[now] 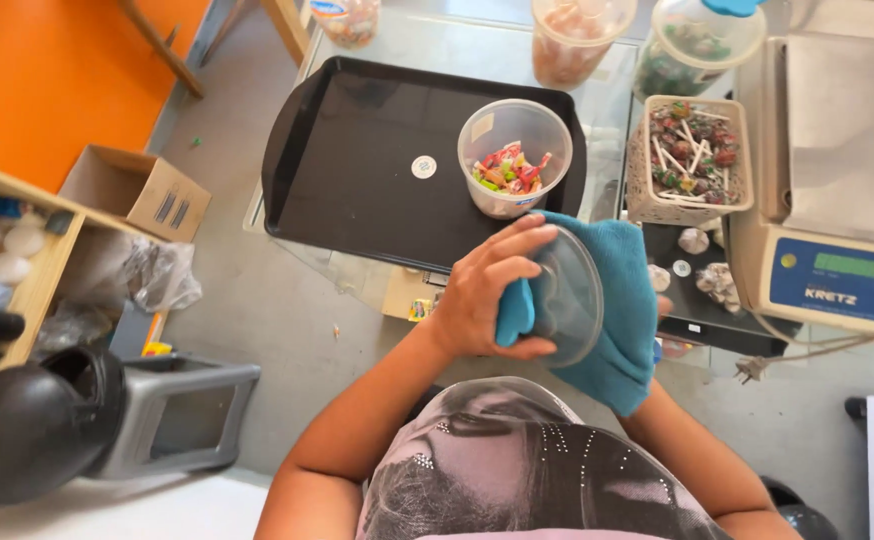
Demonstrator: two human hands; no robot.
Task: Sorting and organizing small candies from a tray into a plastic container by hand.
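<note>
Left hand (pixel 487 295) curled around clear round lid (pixel 567 300), fingers pinching fold of teal cloth (pixel 612 320) against it; right hand mostly hidden under cloth, grip not discernible; lid tilted on edge, face toward left palm; candy tub (pixel 515 158) stood just ahead on black tray (pixel 357 160), nearer left hand.

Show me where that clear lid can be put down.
Most of the black tray lies bare, left of the candy tub. The right is crowded: lollipop basket, jars and scale stand close. The left hand holds the lid in the blue cloth.
</note>
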